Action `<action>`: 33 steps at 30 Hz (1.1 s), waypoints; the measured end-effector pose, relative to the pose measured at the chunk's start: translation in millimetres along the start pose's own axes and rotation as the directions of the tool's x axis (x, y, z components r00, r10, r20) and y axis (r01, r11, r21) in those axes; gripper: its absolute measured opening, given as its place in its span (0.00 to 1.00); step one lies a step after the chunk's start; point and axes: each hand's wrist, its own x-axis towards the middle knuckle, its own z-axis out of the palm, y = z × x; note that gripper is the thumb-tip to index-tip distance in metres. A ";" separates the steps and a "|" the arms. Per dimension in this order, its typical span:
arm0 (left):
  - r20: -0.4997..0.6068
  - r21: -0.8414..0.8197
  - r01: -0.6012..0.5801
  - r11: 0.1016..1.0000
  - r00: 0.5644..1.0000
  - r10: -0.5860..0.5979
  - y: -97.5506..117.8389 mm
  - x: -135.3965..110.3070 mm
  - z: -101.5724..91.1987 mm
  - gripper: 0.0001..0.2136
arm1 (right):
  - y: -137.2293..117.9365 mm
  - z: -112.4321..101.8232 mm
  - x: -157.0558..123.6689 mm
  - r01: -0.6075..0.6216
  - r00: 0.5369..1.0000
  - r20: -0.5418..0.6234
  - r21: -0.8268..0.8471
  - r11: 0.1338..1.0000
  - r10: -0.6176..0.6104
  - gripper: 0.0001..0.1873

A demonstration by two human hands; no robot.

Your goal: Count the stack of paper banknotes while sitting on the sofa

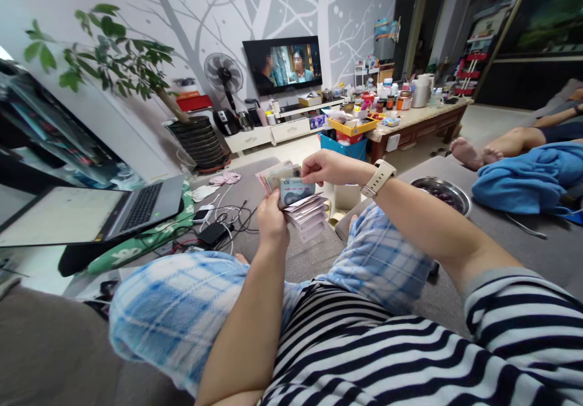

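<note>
My left hand (272, 219) is closed around a fanned stack of banknotes (310, 214) held up above my lap. Pinkish notes spread downward on the right side of the stack, and more notes stick out at the upper left. My right hand (319, 168) reaches in from the right, its thumb and fingers pinching the top edge of a bluish banknote (297, 192) at the front. The lower part of that note still lies against the others in my left hand. A pale watch (379, 178) is on my right wrist.
On the left, an open laptop (141, 206) rests on a green cushion (132, 251), beside tangled cables and a black adapter (214, 234). To the right are a metal bowl (464, 202), a blue cloth (528, 178) and another person's bare feet (469, 152). A cluttered table (421, 117) stands ahead.
</note>
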 end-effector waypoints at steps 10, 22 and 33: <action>0.011 -0.001 -0.004 1.000 1.000 0.004 -1.1 -0.5 -0.7 0.11 | -0.4 -0.7 -0.5 0.017 0.999 0.031 0.041 0.999 -0.018 0.03; 0.081 -0.041 -0.003 0.999 0.997 0.006 -0.8 -1.3 0.1 0.15 | -2.4 1.2 -2.7 -0.047 0.987 0.158 0.070 0.996 0.036 0.12; 0.125 -0.004 0.008 1.000 0.992 -0.007 2.6 -6.0 1.6 0.16 | 5.2 -1.9 1.3 -0.191 0.978 -0.122 -0.207 0.960 0.168 0.14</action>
